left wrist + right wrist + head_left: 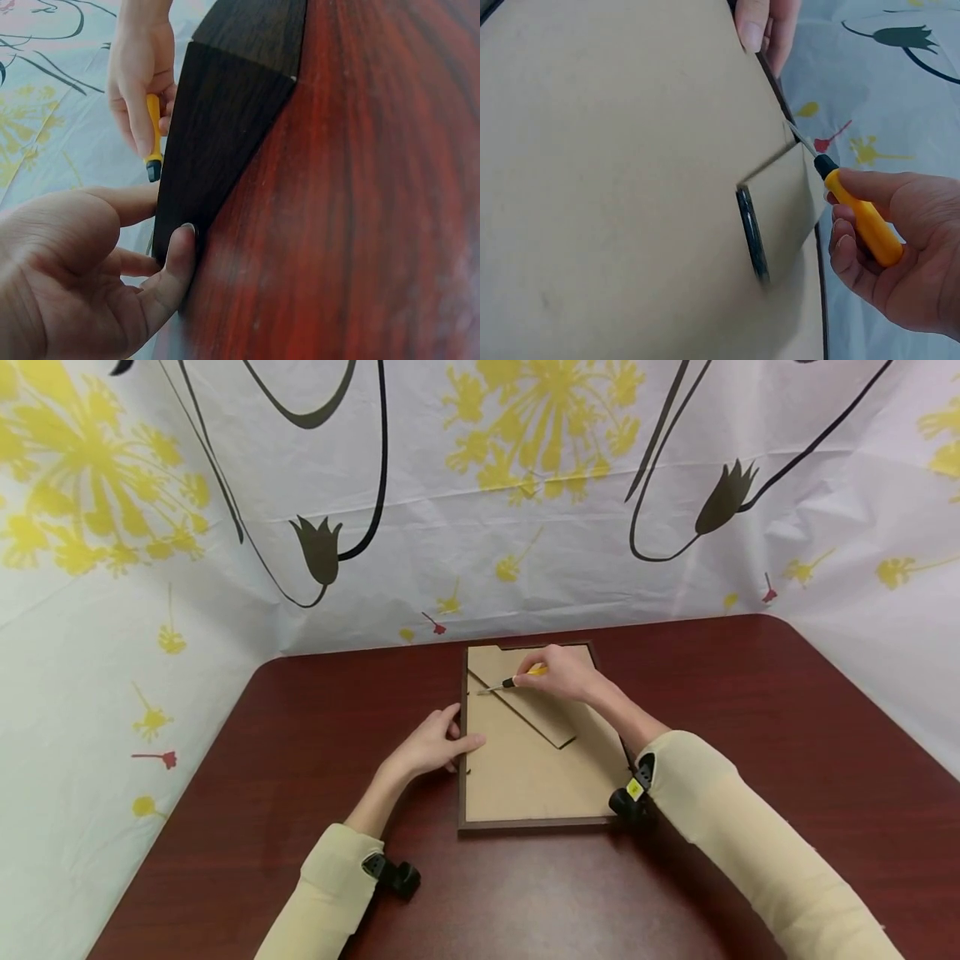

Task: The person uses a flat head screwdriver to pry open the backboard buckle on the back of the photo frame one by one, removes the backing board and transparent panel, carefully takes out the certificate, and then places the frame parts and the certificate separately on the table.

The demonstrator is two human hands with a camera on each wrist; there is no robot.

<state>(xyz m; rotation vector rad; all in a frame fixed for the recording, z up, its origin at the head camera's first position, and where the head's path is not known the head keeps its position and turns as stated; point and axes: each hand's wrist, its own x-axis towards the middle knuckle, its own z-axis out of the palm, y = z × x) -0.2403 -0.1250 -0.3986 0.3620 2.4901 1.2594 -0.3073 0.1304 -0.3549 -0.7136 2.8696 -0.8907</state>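
A dark-rimmed picture frame [462,797] lies face down on the table, its tan backing board [525,785] upward. Set slantwise on that board is a stand flap [546,717]. My left hand [429,745] grips the frame's left side, thumb over the backing and fingers around the outer edge. In my right hand [561,673] is a screwdriver [864,221] with a yellow and black handle. Its thin metal tip points at the frame's left inner edge, by a small dark tab [468,693]. Whether the tip touches the tab is unclear.
The frame rests on a dark red wooden table [337,710]. A white sheet [420,543] with yellow flowers and dark tulips hangs behind and at the sides. Another small tab [468,771] sits lower on the frame's left edge.
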